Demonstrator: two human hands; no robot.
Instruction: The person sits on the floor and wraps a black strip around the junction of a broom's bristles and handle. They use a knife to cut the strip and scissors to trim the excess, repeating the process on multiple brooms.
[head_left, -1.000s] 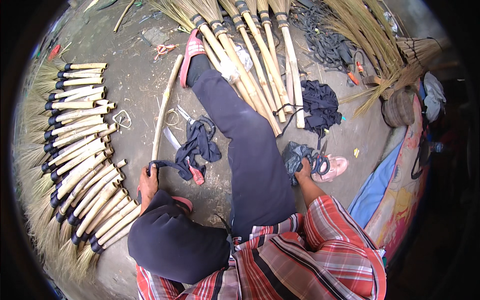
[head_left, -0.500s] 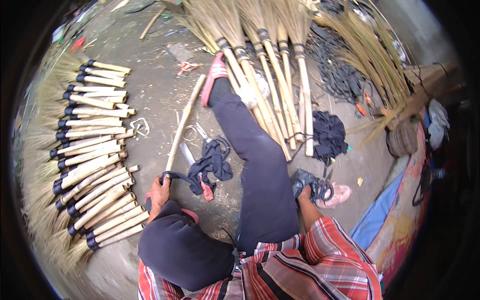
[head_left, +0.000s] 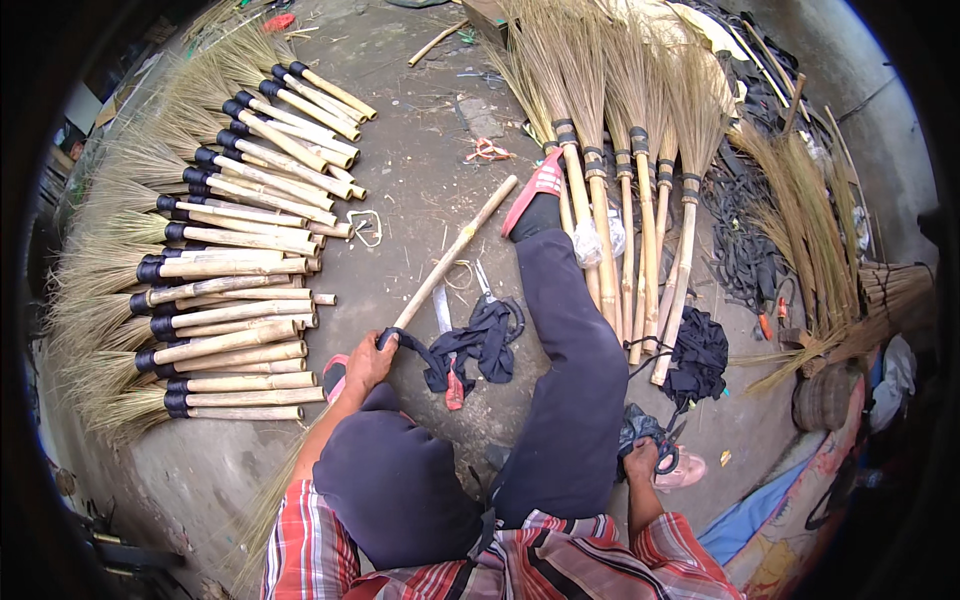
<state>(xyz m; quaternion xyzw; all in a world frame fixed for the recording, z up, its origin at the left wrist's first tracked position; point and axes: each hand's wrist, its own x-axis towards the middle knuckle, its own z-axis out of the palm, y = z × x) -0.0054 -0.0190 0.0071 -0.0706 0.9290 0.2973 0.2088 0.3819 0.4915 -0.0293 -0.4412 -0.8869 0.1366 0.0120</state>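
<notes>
At the lower left, my left hand (head_left: 370, 362) is closed around the bound neck of a broom (head_left: 455, 250), with a black cloth strip at the grip. The broom's bamboo handle points away from me, and its bristles trail back beside my left sleeve. Tangled black cloth (head_left: 485, 340) lies by that hand. A blade (head_left: 441, 308) and a red-handled tool (head_left: 455, 388) show around the cloth. To the right of my outstretched leg, my right hand (head_left: 641, 460) is closed at the dark handles of a pair of scissors (head_left: 669, 456). Dark crumpled plastic (head_left: 637, 424) touches its far side.
Many finished brooms (head_left: 240, 265) lie in a long row at left. More brooms (head_left: 600, 190) stretch out beyond my foot. Black strips (head_left: 745, 260), a black cloth heap (head_left: 700, 355) and loose bristle stalks (head_left: 815, 220) are at right. A pink slipper (head_left: 684, 470) sits beside my right hand.
The view has swung left, so everything appears farther right. My left hand keeps its hold on the broom. My right hand has come closer to the scissors' handles.
</notes>
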